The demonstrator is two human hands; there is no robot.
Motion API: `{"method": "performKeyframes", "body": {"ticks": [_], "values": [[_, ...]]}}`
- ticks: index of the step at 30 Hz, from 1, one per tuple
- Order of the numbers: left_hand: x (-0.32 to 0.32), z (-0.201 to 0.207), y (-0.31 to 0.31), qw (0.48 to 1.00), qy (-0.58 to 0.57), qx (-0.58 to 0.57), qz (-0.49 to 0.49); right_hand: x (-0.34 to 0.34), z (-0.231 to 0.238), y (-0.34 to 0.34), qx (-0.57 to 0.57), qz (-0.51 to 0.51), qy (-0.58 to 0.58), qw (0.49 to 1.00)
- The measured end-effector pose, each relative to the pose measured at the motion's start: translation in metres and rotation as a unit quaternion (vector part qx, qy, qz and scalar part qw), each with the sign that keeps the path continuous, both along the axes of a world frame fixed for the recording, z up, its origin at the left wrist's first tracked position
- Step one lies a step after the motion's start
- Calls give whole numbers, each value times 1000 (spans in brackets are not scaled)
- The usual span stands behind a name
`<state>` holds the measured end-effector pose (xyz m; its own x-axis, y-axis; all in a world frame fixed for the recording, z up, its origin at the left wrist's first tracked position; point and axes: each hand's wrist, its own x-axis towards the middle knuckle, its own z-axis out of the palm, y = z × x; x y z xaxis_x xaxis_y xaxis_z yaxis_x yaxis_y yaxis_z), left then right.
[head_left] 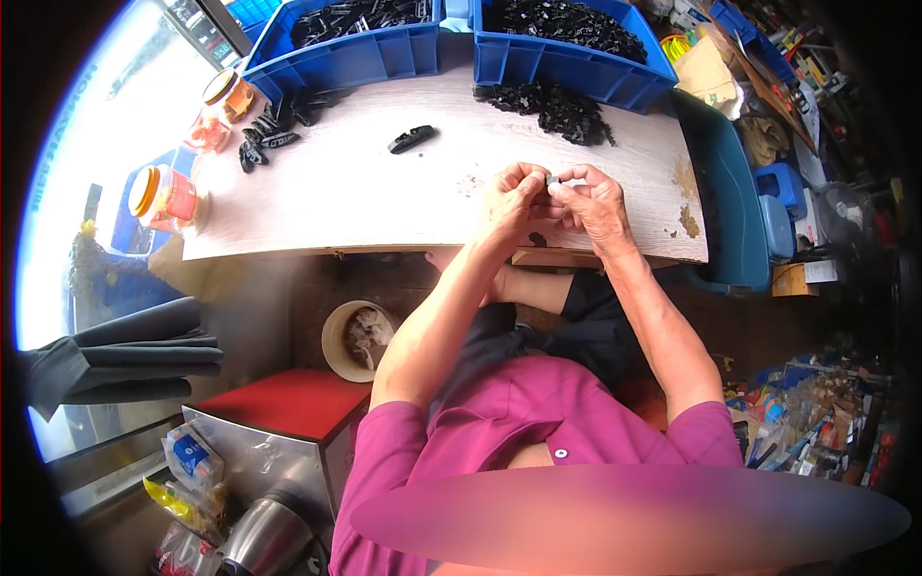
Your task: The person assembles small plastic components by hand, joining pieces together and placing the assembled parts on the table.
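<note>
Over the right front part of the pale table (317,211), my left hand (514,197) and my right hand (594,200) meet with their fingertips closed. Between them they pinch a small black piece (552,180); its exact kind is mostly hidden by the fingers. A longer black plastic part (412,140) lies alone on the table, ahead and to the left of my hands. Farther back at the right, a heap of small black pieces (552,110) spreads in front of a blue bin. Several long black parts (269,134) lie in a loose pile at the left.
Two blue bins, the left bin (346,58) and the right bin (576,75), stand at the back, filled with black parts. Orange-lidded jars (165,197) line the left edge. A teal tub (735,202) stands right of the table. Below are a white bucket (338,344) and a red-topped cabinet (288,401).
</note>
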<state>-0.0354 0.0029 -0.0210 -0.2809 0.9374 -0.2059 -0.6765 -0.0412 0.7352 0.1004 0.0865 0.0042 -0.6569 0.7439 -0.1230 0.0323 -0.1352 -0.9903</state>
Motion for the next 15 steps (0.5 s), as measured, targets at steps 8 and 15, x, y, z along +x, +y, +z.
{"method": "performKeyframes", "body": {"ticks": [8,15], "values": [[-9,2,-11,892,413,-7,184,2,-13,2,3,-17,59,998],[-135,5,-37,504,792,-247,239,-1,-15,1,-21,-25,89,995]]}}
